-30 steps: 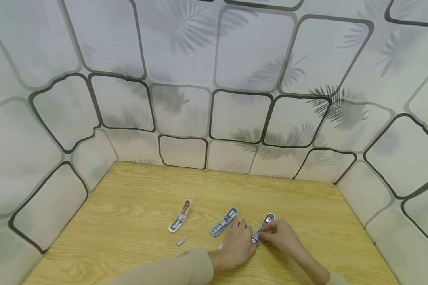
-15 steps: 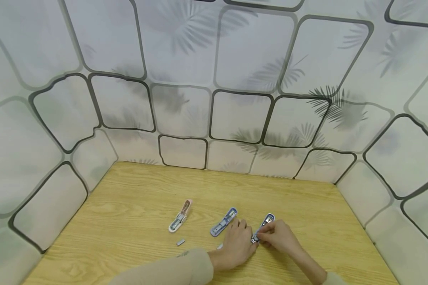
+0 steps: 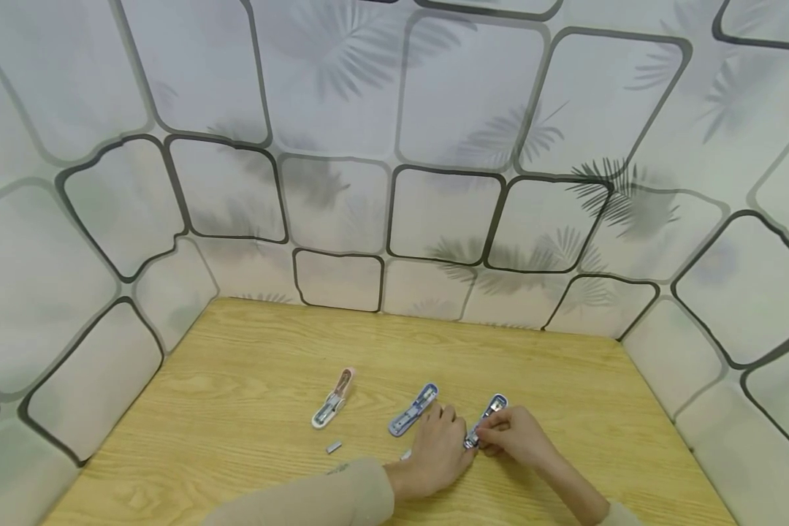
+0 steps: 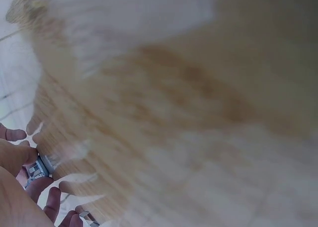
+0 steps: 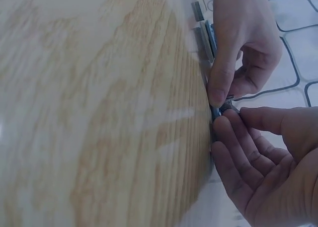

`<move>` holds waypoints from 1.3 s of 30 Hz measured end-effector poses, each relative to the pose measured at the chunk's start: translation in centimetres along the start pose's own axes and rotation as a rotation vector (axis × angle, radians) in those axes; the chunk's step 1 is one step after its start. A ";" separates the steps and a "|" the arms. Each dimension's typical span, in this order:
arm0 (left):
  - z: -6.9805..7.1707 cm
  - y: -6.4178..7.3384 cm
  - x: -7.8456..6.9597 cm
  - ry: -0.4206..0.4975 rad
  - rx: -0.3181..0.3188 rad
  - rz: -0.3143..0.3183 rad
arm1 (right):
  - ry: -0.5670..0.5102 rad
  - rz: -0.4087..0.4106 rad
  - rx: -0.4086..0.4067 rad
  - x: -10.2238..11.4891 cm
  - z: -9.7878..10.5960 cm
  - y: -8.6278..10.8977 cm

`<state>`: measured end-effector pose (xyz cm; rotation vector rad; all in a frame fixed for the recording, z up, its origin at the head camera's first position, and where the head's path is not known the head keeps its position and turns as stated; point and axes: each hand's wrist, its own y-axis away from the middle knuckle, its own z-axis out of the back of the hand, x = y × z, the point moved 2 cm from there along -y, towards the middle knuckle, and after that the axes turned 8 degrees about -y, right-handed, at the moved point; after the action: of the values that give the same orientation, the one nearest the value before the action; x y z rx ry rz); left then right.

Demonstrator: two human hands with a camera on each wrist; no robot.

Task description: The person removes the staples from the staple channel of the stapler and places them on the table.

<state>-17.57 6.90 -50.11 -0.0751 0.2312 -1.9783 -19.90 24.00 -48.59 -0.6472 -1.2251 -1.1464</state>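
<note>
An open blue-and-white stapler (image 3: pixel 491 418) lies on the table at the right, spread out with its metal inside facing up. My left hand (image 3: pixel 438 451) holds its near end, thumb and fingers to either side, as the left wrist view shows at the stapler's end (image 4: pixel 39 171). My right hand (image 3: pixel 518 436) pinches at the metal channel with thumb and forefinger. In the right wrist view a small dark metal piece (image 5: pixel 228 106) shows at those fingertips; its exact kind is too small to tell. The fingers partly hide the stapler's near half.
Left of the hands lies another open blue stapler (image 3: pixel 413 410). Farther left is an open pink-and-white stapler (image 3: pixel 332 399), with a strip of staples (image 3: pixel 333 447) below it. A pale small piece (image 3: pixel 405 454) is partly under my left hand. Patterned cloth walls (image 3: pixel 434 219) edge the wooden table (image 3: pixel 237 409).
My right fingertips have shifted only slightly at the stapler's channel. The left hand and the other staplers stay in place.
</note>
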 end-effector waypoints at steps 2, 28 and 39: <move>0.0 0.0 0.0 0.004 -0.003 0.001 | -0.024 -0.008 0.005 0.1 0.2 0.1; 0.1 0.2 0.0 0.034 -0.005 -0.006 | -0.065 -0.154 0.121 -1.1 4.9 2.6; 0.0 0.1 0.0 0.035 0.016 0.000 | -0.056 -0.177 0.141 -2.7 4.0 2.7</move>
<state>-17.49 6.81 -50.10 -0.0308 0.2382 -1.9825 -18.74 29.31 -49.56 -0.4751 -1.4196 -1.1814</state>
